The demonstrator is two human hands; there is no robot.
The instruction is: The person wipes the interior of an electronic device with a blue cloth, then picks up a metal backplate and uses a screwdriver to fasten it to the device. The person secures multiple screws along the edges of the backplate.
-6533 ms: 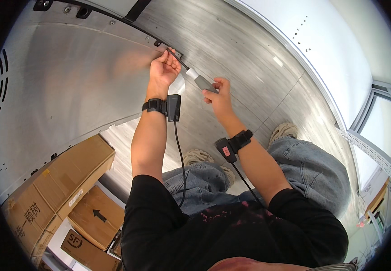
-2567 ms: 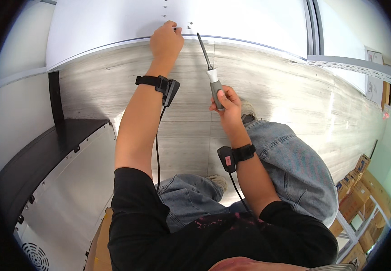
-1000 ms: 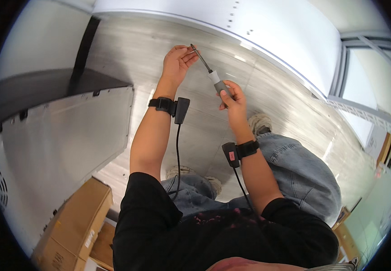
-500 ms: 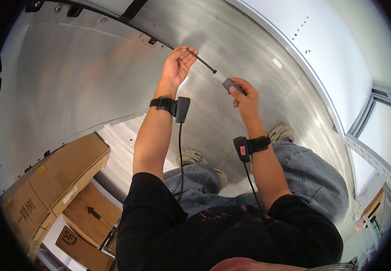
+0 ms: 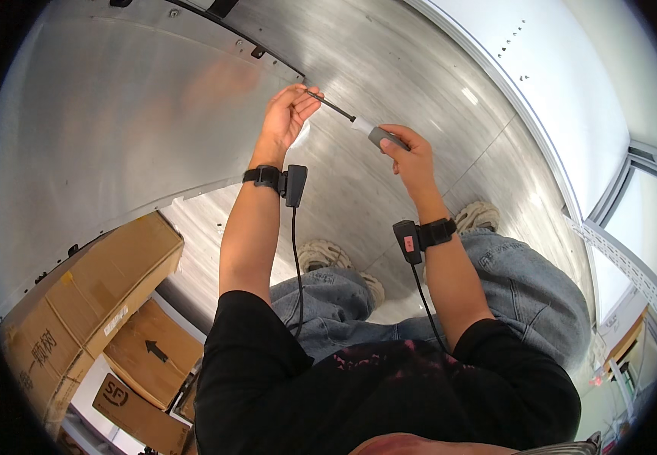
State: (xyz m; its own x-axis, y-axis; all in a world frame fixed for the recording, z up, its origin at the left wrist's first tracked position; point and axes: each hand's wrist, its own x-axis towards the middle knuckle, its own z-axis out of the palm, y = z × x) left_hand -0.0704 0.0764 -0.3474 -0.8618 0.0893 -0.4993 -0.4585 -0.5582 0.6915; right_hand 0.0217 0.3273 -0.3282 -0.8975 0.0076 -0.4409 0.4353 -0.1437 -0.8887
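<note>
A screwdriver with a grey and white handle and a long thin dark shaft slants up and to the left in front of me. My right hand is wrapped round the back of its handle, thumb along the top. At the far end of the shaft, my left hand pinches near the tip, with its other fingers loosely spread. Whether a small screw is also between those fingertips is hidden. Just left of this hand stands a large metal panel with holes and black fittings along its upper edge.
Brown cardboard boxes are stacked at the lower left. Below my hands lies a grey wood-look floor. A white panel curves along the right, beside a metal frame. Black cables hang from my wrist devices.
Both hands and the screwdriver have shifted slightly left, with the shaft tip a little lower. The grip of each hand looks the same. The whole view has shifted slightly.
</note>
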